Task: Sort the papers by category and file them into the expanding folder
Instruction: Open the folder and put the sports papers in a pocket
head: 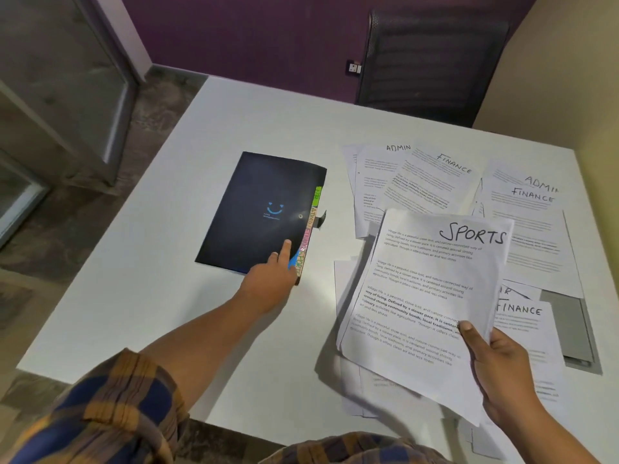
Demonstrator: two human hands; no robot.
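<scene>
On the white worktop [134,262], the dark expanding folder [268,209] lies closed at 10 o'clock from the SPORTS stack [432,296]. Left hand [271,276]: index finger straight, touching the folder's near right corner, holding nothing. Right hand [499,366] grips the SPORTS stack at its 5 o'clock corner; ADMIN and FINANCE sheets [445,182] lie spread at 12 o'clock beyond it.

Reaches forward with the left arm at full stretch, left hand [268,279] back-up, index finger straight with its tip on the folder [254,209]; other fingers seemingly tucked under, hidden from view. Holds the right hand [499,366] low and near, thumb on top, pinching a sheaf of papers [422,296].
</scene>
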